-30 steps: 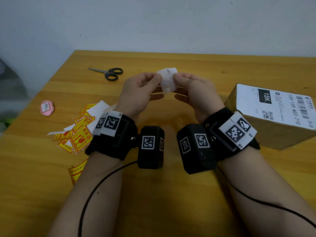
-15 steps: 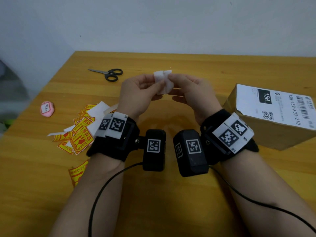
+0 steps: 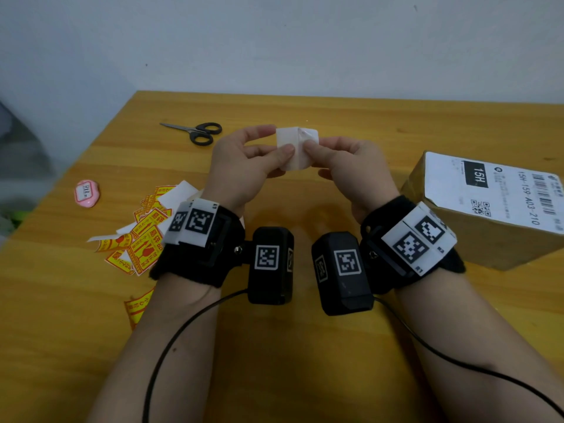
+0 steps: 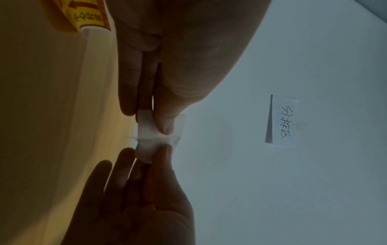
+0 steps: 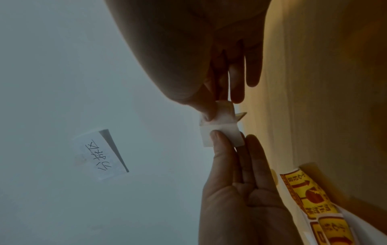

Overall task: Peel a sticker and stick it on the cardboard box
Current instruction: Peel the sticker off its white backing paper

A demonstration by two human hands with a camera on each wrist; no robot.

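A small white sticker piece (image 3: pixel 291 138) is held up above the table, white side toward me. My left hand (image 3: pixel 279 141) pinches its left half between thumb and fingers. My right hand (image 3: pixel 314 146) pinches its right edge, where a thin layer curls away at the top corner. In the left wrist view the sticker piece (image 4: pixel 146 132) spans between the left hand (image 4: pixel 146 119) and the right hand (image 4: pixel 150 154). The right wrist view shows the sticker piece (image 5: pixel 222 132) bent between both thumbs. The cardboard box (image 3: pixel 476 239), with a white shipping label (image 3: pixel 494 187) on top, sits at the right.
Black scissors (image 3: pixel 198 132) lie at the back left of the wooden table (image 3: pixel 335 111). A pile of yellow-and-red stickers (image 3: pixel 146 236) lies by my left wrist, and one more sticker (image 3: pixel 137 306) lies nearer. A pink object (image 3: pixel 87 193) sits far left. A handwritten note (image 4: pixel 284 121) hangs on the wall.
Both hands keep their pinch on the white piece. The piece has turned a little, and a thin layer now stands off at its top right corner.
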